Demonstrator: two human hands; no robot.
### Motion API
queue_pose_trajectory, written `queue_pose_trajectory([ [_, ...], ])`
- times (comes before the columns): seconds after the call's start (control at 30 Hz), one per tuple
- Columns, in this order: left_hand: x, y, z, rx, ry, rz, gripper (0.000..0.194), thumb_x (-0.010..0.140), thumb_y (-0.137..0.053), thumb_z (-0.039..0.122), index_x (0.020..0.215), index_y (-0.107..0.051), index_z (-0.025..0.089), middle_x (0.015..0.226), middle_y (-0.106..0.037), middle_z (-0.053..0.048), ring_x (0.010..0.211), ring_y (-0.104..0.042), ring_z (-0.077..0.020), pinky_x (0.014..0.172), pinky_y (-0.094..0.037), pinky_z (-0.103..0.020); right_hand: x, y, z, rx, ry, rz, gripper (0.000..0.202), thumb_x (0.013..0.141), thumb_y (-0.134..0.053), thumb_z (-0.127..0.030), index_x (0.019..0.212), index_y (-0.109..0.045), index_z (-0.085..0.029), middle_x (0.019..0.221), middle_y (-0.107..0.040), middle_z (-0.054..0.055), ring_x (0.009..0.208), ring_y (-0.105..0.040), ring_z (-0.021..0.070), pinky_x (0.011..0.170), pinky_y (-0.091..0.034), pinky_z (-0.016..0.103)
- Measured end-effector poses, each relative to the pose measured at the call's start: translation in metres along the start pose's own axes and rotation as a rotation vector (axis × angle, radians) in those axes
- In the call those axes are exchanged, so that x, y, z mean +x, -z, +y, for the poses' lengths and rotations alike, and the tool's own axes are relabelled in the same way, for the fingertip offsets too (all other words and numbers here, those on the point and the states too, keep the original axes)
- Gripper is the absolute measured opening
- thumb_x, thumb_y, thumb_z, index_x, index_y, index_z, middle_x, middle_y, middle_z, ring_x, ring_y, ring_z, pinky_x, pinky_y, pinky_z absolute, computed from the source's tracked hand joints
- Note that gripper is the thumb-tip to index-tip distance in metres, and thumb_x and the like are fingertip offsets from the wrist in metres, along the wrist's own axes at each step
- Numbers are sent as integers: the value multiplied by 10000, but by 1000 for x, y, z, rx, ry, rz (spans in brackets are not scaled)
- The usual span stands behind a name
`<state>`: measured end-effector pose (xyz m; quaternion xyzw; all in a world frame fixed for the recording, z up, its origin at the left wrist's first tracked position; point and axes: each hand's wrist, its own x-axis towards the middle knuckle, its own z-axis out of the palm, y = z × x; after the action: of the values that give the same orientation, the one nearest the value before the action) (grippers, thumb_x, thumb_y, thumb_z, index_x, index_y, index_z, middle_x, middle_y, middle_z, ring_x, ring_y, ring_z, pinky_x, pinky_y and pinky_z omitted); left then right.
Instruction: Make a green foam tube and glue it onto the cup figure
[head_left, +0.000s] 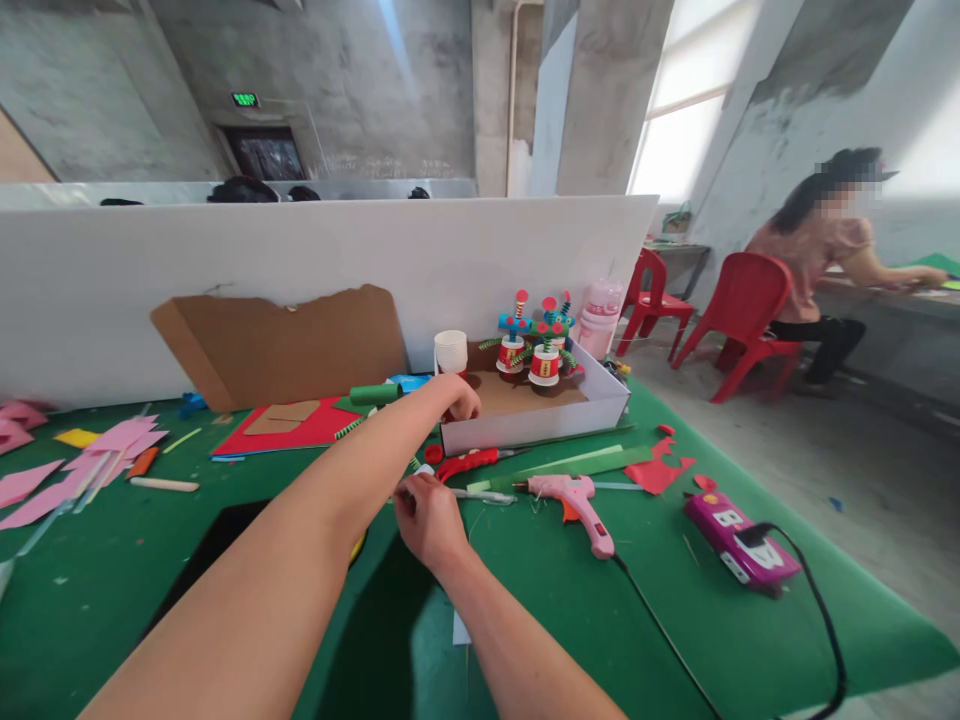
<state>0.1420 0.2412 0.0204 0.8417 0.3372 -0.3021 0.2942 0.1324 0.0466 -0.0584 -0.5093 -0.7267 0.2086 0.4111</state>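
My left hand (pixel 460 400) reaches over the front left corner of a white-sided cardboard box (pixel 525 425), its fingers curled downward; whatever they hold is hidden. Below it, my right hand (pixel 429 515) is closed low over the table beside a small white piece and a green folded paper strip (pixel 415 465); I cannot make out what is in its fingers. Inside the box stand several red-and-white paper cup figures (pixel 545 366) with blue and green tops. White paper cups (pixel 451 350) are stacked at the box's left end. Red-handled scissors (pixel 469 463) and a pen (pixel 484 496) lie close by.
On the right lie a pink glue gun (pixel 574 500) with a trailing cord, red paper scraps (pixel 660 468) and a purple power box (pixel 739 545). Pink paper (pixel 112 450) and red sheets (pixel 292 428) lie left. A white partition (pixel 300 245) stands behind; another person (pixel 821 240) sits at right.
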Motion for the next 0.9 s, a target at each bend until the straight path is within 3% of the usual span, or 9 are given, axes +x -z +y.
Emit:
queue_pose_trajectory([
  [0.1,-2,-1,5,56,108,-63,479,526,-691,169,1002,-694,226,780,-687,-74,679,-621,-243,619,-527,-368,0,-1,1,-2,-5,0,168,702,-518,-26,675,-570,-183,659,-532,-5,605,-503,121,574,-374,203],
  [0.27,-7,1,13,87,151,-111,463,529,-680,141,979,-696,247,736,-677,-54,666,-614,-233,633,-524,-368,-1,-1,1,-6,7,5,162,717,-517,-37,680,-570,-186,651,-529,-11,606,-509,120,582,-381,205],
  [0.47,-6,5,16,140,206,-59,435,500,-640,67,905,-691,218,581,-613,-28,596,-584,-228,625,-518,-397,0,-1,0,-3,-3,-4,157,729,-515,-50,706,-585,-189,681,-551,-2,603,-518,116,578,-391,200],
  [0.67,-14,13,0,11,87,-30,267,527,-695,162,772,-597,202,586,-539,18,604,-578,-181,619,-521,-339,-1,0,-1,-20,1,-18,153,739,-515,-61,702,-590,-189,652,-538,-6,622,-526,126,591,-390,208],
  [0.9,-40,19,-13,-429,-97,124,341,575,-732,313,778,-485,195,781,-605,15,623,-509,-97,620,-459,-246,-1,2,-1,-23,14,-26,123,765,-527,-98,730,-603,-188,673,-560,5,618,-530,128,577,-393,213],
])
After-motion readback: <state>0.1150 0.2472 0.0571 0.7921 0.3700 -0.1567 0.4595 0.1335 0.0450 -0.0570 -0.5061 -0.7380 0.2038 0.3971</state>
